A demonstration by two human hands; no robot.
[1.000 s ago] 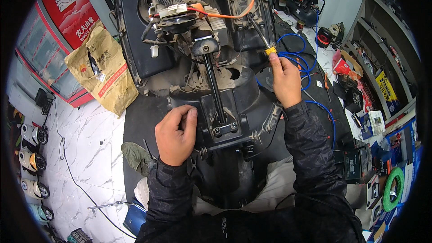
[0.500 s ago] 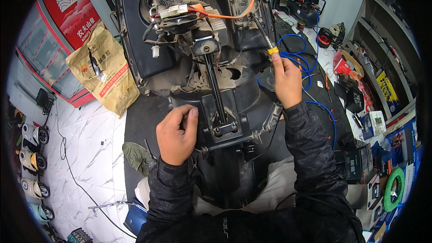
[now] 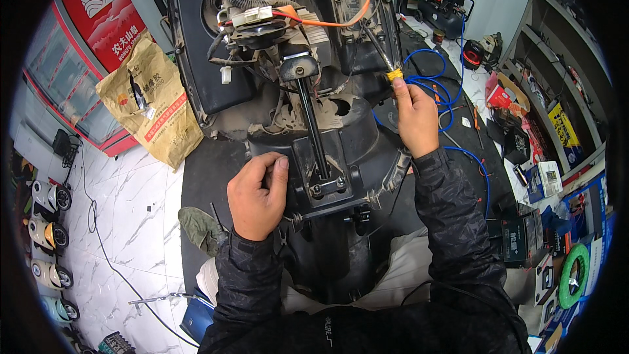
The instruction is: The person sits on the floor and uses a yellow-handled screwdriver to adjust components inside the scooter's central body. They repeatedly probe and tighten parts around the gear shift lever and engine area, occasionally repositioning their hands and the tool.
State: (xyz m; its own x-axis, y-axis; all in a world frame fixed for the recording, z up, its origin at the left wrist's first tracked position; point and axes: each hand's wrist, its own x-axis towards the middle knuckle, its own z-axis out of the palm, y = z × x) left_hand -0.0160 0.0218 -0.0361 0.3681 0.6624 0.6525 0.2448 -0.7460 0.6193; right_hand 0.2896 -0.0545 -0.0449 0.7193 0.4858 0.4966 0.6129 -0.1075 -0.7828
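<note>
A dusty black scooter body (image 3: 354, 137) lies opened up, with an orange cable (image 3: 334, 23), a white connector (image 3: 252, 15), wiring and a black central bar (image 3: 311, 124). My right hand (image 3: 417, 118) grips a yellow-handled screwdriver (image 3: 394, 74) at the body's right side; its shaft angles up toward the upper right recess, where the tip is too small to make out. My left hand (image 3: 257, 196) is closed at the lower left part of the body, beside the bar. Its curled fingers hide whatever, if anything, they hold.
A paper sack (image 3: 151, 105) and red-framed fridge (image 3: 92, 19) are at left, toy cars (image 3: 49, 233) lower left, a blue hose (image 3: 468, 157) on the dark mat (image 3: 203, 177), an air compressor (image 3: 445, 16) behind, and cluttered shelves (image 3: 570, 111) with a green ring (image 3: 571, 275) at right.
My right hand and the screwdriver have shifted very slightly over the last second. My left hand stays in almost the same place, still closed.
</note>
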